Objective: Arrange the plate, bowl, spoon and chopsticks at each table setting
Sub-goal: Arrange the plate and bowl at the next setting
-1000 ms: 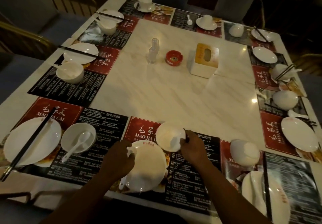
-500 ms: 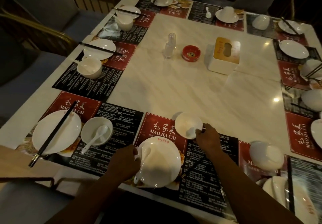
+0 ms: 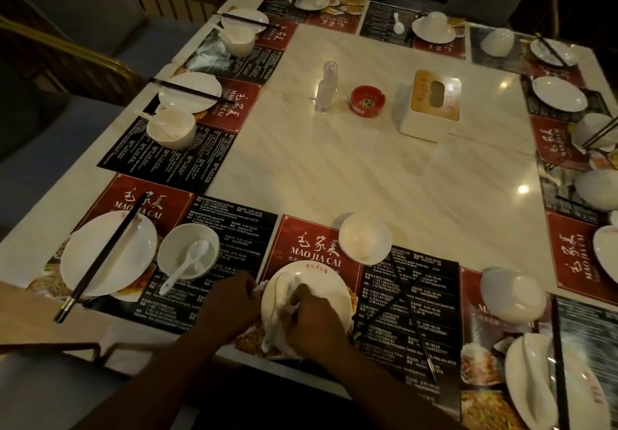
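Note:
At the near middle setting a white plate [image 3: 329,291] lies on the red-and-black placemat [image 3: 411,282]. A white spoon [image 3: 277,309] rests across the plate's left half. My left hand [image 3: 230,304] pinches the plate's left rim. My right hand [image 3: 317,321] is over the plate with its fingers closed on the spoon. A white bowl [image 3: 365,239] stands upright just beyond the plate, to the right. Two black chopsticks [image 3: 413,312] lie crossed on the mat right of the plate, apart from both hands.
To the left stands a setting with a plate and chopsticks [image 3: 100,256] and a bowl holding a spoon [image 3: 187,252]. On the right are an overturned bowl [image 3: 513,296] and another plate [image 3: 548,383]. A bottle [image 3: 326,87], red ashtray [image 3: 367,100] and tissue box [image 3: 431,105] occupy the centre.
My right hand has let go of the bowl and come back onto the plate, closing on the spoon. The left hand stays at the plate's left rim.

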Available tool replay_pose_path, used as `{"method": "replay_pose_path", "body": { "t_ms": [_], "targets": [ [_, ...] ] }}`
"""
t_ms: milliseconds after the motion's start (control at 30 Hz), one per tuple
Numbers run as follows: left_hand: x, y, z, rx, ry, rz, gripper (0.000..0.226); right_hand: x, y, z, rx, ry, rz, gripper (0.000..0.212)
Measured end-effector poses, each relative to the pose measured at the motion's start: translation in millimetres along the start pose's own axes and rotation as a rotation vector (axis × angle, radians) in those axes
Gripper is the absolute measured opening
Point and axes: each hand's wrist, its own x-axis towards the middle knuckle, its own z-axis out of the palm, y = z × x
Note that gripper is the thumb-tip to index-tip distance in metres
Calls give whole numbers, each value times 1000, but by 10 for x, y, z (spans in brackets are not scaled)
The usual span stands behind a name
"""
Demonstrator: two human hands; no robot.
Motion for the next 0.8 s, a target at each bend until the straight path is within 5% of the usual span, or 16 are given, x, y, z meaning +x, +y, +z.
{"method": "replay_pose_path", "body": {
  "t_ms": [100, 233, 433, 800],
  "targets": [
    [58, -93, -92, 13, -12, 19, 13, 72, -125, 248, -125, 55, 2, 68],
    [89, -141, -130, 6, -5, 17, 19, 159, -159, 305, -52, 89, 121, 71],
    [141, 51, -95, -7, -14, 52, 16, -40, 143, 4, 230, 169, 129, 24],
    [356, 477, 28, 35, 30, 251, 18, -581, 1718, -969, 243, 711, 461, 15]
  ]
}}
